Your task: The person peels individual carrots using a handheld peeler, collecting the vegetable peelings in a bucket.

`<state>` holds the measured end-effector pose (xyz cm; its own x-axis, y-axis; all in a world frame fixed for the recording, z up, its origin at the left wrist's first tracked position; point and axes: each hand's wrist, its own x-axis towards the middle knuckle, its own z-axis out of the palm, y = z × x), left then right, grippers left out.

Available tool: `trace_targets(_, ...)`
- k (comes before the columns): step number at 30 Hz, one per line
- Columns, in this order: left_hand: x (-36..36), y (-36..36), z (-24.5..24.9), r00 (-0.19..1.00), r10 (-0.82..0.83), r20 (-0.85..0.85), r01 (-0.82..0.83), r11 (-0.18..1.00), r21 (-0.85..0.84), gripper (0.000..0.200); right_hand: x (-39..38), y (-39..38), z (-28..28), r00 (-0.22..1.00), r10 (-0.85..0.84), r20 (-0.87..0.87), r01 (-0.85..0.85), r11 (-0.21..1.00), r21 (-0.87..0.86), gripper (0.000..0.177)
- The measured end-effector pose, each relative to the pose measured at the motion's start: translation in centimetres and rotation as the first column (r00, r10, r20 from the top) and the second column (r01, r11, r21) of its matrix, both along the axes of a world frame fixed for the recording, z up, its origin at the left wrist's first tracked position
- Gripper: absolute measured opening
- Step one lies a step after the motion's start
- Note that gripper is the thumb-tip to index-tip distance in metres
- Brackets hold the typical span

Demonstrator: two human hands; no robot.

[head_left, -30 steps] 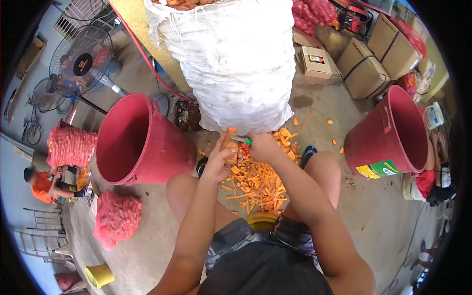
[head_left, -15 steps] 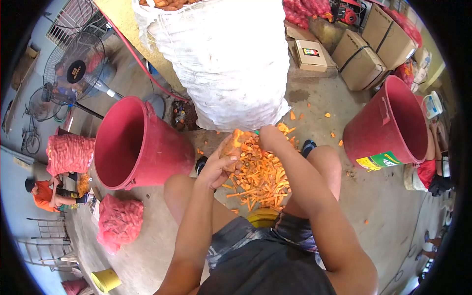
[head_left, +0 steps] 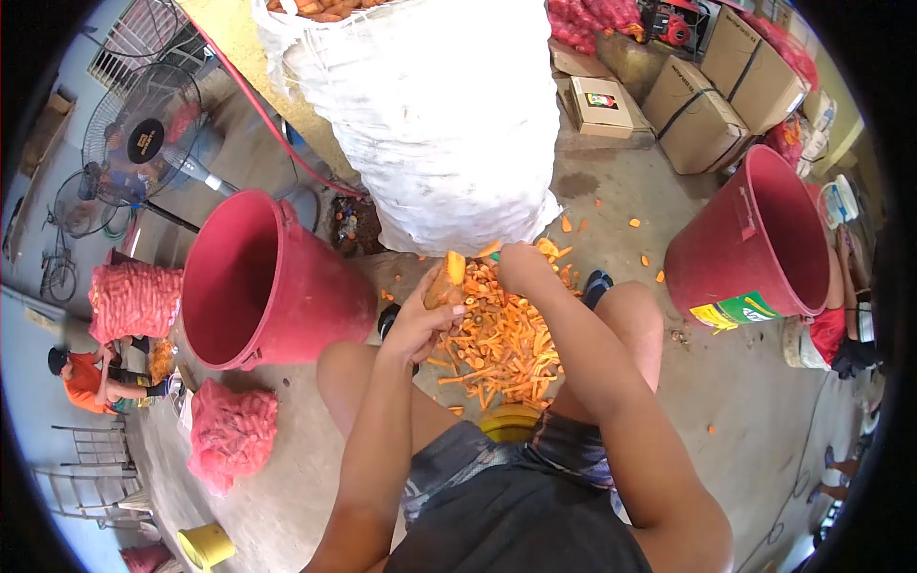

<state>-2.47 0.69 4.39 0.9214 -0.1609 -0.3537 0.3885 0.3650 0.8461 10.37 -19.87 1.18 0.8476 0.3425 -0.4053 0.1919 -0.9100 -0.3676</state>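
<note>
A white sack (head_left: 449,115) stands between left bucket (head_left: 330,301) and right bucket (head_left: 712,263).

**A produce-handling yard, not a kitchen**

This is a working yard or storeroom where vegetables are prepared in bulk. A huge white sack (head_left: 449,124) brimming with carrots stands on the bare concrete floor (head_left: 755,411), with red mesh bags (head_left: 134,301) of produce lying about and stacked cardboard boxes (head_left: 693,115) behind. Two large red buckets (head_left: 325,296) flank a heap of carrot peelings (head_left: 501,344). A pedestal fan (head_left: 143,124) stands nearby, and another person (head_left: 81,377) crouches among the bags.
</note>
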Motion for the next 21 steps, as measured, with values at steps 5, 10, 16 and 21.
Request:
trace_targets(5, 0.8, 0.1, -0.2, 0.991, 0.123, -0.05, -0.13, 0.977, -0.168, 0.065, -0.8, 0.7, 1.3, 0.996, 0.083, 0.022, -0.083, 0.996, 0.034, 0.027)
trace_targets(10, 2.1, 1.2, -2.4, 0.926, 0.322, -0.195, -0.37, 0.876, -0.31, 0.051, -1.4, 0.9, 0.6, 0.986, 0.029, 0.163, -0.07, 0.965, 0.252, 0.027)
trace_targets(16, 2.2, 2.2, -2.6, 0.917, 0.357, -0.176, -0.398, 0.847, -0.352, 0.039, -0.8, -0.3, 2.9, 0.993, -0.041, -0.112, 0.1, 0.795, 0.599, 0.028)
trace_targets(21, 1.9, 1.9, -1.6, 0.968, 0.239, -0.081, -0.248, 0.85, -0.465, 0.042, -1.4, 0.2, 1.1, 0.997, -0.015, -0.075, 0.057, 0.799, 0.598, 0.027)
